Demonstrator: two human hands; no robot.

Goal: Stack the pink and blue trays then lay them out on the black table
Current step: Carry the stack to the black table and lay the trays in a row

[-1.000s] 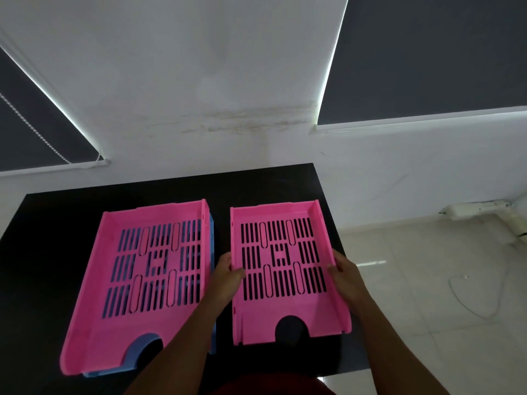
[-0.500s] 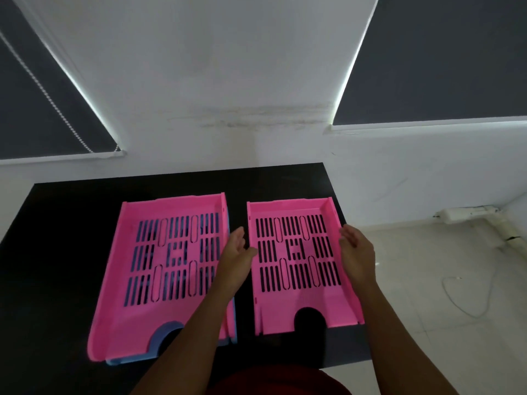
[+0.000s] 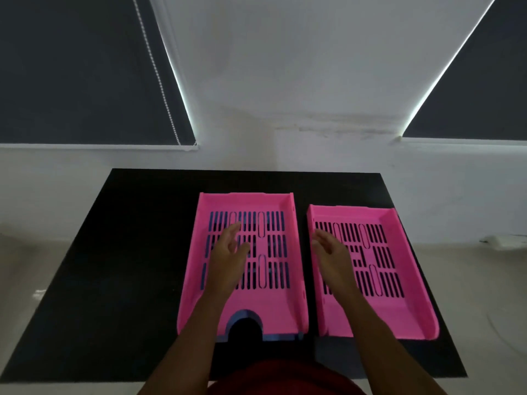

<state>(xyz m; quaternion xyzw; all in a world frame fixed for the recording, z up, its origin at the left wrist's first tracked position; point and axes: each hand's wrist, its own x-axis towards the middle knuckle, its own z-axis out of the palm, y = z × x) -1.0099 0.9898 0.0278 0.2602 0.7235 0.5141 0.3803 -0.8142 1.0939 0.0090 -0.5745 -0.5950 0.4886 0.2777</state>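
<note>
Pink plastic fills the middle of our view: 2 slotted pink trays lie side by side on the black table (image 3: pixel 119 280), a narrow strip of bare tabletop between them. The left pink tray (image 3: pixel 279 309) sits on top of a blue tray (image 3: pixel 242 316), whose edge shows around the semicircular cut-out at the near end, along the near rim, and through the slots in the pink floor. The right pink tray (image 3: pixel 410 280) lies flat on the table on its own, set a little nearer the right edge and slightly turned relative to its neighbour.

Our left hand (image 3: pixel 228 252) is over the floor of the stacked tray, fingers spread and loose, gripping nothing; we cannot tell whether the fingertips touch the plastic. Our right hand (image 3: pixel 330 252) is at the left wall of the right pink tray, palm turned inward, fingers straight and apart, also holding nothing; whether it touches that wall is not clear. Both bare forearms reach in from the bottom edge, above a dark red garment (image 3: pixel 285 380).

Behind the table stands a white wall (image 3: pixel 285 67) with 2 dark roller blinds, a left blind (image 3: pixel 71 67) with a bead chain (image 3: pixel 156 75) hanging beside it, and a right blind (image 3: pixel 484 81). Pale floor (image 3: pixel 484 295) shows to the right.
</note>
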